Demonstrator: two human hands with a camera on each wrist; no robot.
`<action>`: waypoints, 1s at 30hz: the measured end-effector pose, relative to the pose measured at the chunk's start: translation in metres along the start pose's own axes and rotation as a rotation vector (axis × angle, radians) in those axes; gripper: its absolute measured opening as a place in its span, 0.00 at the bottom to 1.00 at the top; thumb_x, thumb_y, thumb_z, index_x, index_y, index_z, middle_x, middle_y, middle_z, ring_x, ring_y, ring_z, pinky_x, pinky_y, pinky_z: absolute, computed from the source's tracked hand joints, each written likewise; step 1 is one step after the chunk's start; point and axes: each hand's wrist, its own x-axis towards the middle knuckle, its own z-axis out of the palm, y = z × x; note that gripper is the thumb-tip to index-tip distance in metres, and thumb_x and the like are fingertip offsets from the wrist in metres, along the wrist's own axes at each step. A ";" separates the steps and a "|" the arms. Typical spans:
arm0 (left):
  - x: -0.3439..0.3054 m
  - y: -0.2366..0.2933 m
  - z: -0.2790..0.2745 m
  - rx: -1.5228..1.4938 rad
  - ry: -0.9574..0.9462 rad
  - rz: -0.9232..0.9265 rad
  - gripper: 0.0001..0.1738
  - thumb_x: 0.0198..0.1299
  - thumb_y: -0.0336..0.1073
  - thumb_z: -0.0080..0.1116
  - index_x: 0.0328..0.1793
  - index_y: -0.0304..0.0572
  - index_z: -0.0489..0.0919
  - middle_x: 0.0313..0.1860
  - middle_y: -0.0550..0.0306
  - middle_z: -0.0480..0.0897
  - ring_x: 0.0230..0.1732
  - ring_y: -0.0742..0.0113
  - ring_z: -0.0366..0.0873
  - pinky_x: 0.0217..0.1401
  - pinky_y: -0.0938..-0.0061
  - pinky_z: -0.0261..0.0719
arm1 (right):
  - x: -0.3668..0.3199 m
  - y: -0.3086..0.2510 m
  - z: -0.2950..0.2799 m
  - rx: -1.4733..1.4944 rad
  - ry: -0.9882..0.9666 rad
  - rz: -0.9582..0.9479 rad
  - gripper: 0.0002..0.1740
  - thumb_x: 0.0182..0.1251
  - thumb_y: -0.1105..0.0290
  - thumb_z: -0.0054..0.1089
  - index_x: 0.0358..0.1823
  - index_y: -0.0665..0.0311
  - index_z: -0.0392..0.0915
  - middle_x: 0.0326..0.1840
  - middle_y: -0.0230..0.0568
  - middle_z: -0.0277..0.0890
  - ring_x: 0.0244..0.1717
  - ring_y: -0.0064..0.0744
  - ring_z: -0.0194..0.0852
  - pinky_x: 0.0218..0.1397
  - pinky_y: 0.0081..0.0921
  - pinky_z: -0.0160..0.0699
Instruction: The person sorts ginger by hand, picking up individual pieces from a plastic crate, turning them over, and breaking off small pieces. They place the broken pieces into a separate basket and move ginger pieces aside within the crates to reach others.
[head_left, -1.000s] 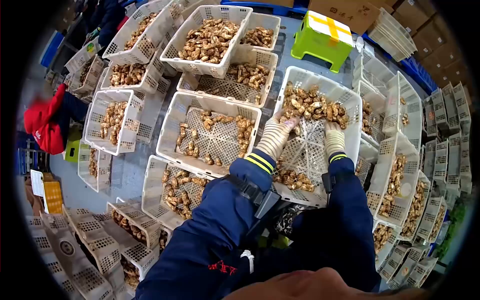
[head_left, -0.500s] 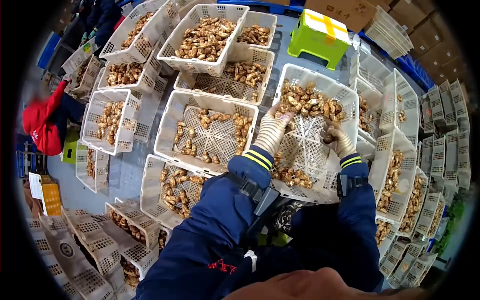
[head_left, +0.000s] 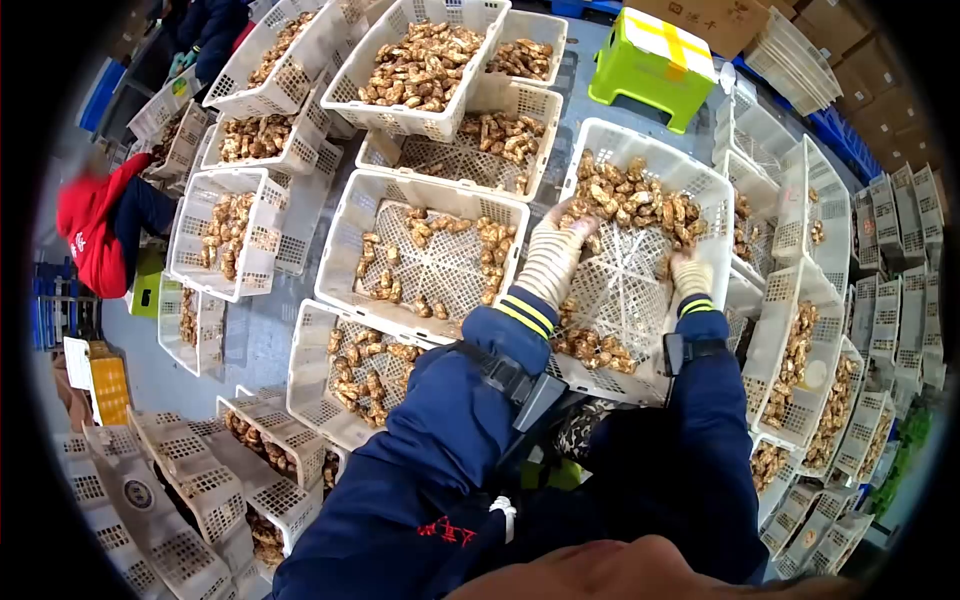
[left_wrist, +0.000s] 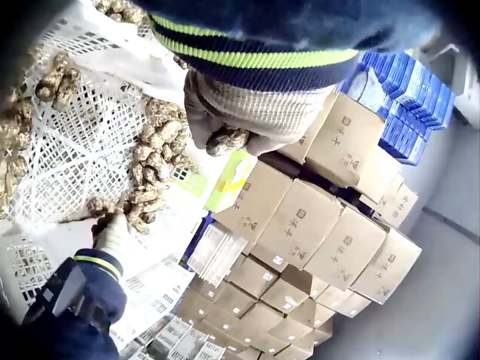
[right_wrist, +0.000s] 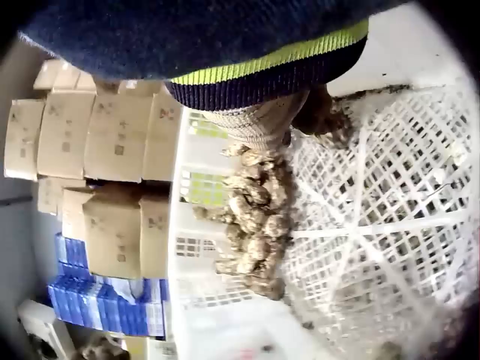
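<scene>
In the head view, a white perforated crate (head_left: 708, 160) holds brown mushrooms (head_left: 632, 195) heaped along its far side. Over the crate's left part, my left hand (head_left: 553, 257), in a cream ribbed glove, holds a mushroom (left_wrist: 226, 141) between thumb and fingers, as the left wrist view shows. My right hand (head_left: 691, 275), gloved alike, is low inside the crate by its right wall. Its fingers curl about a mushroom (right_wrist: 334, 129) close to the slatted floor; the sleeve and glove hide part of the grip. More mushrooms (head_left: 595, 350) lie along the near side.
Left of my crate stands another crate (head_left: 343, 235) with mushrooms round its edges. Stacked crates (head_left: 790, 345) with mushrooms line the right. Beyond is a green stool (head_left: 640, 80), with cardboard boxes (left_wrist: 330, 225) behind. A person in red (head_left: 95, 235) is at far left.
My right hand first drew back from the heap toward me, then moved forward again to the heap's right end. The left hand stays by the heap's left end. The view shifted slightly.
</scene>
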 end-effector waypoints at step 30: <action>-0.009 0.018 0.003 -0.118 0.218 0.042 0.46 0.58 0.35 0.67 0.79 0.36 0.53 0.42 0.58 0.80 0.36 0.74 0.74 0.42 0.77 0.75 | -0.008 -0.064 0.005 -0.285 -0.272 -0.312 0.36 0.56 0.62 0.72 0.66 0.59 0.71 0.69 0.50 0.68 0.68 0.48 0.67 0.71 0.33 0.68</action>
